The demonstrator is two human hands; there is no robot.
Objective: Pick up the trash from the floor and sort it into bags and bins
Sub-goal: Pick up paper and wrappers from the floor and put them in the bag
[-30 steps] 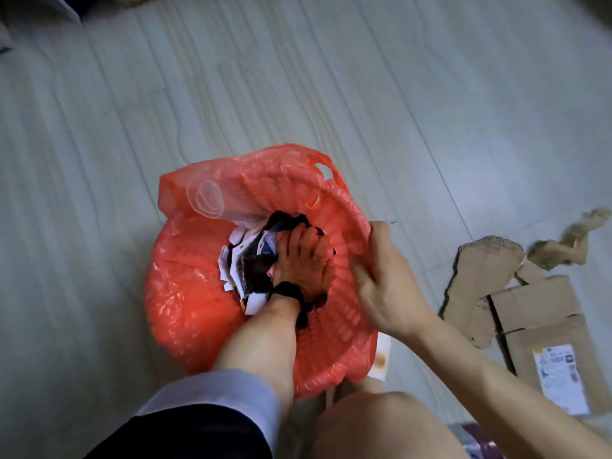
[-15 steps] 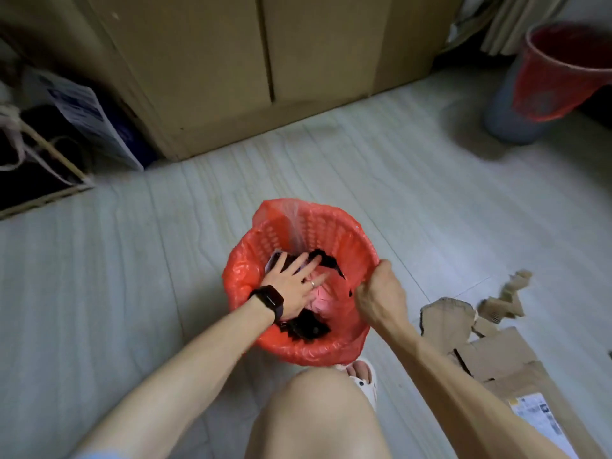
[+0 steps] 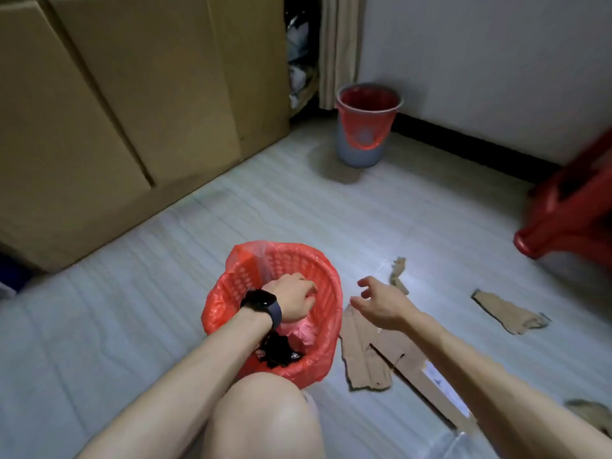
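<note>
The biggest trash left is the torn cardboard sheet (image 3: 364, 356), flat on the floor just right of your red-lined basket (image 3: 298, 263). It looks light, stiff and corrugated with ragged edges, so take it by a long edge and expect some flex. The smaller scrap (image 3: 506, 313) and thin strip (image 3: 397, 276) look flimsier; pinch those. Your right hand (image 3: 381, 304) hovers over the sheet, fingers spread, holding nothing. Your left hand (image 3: 293, 301) is down in the basket, fingers curled; whether it grips anything cannot be told.
</note>
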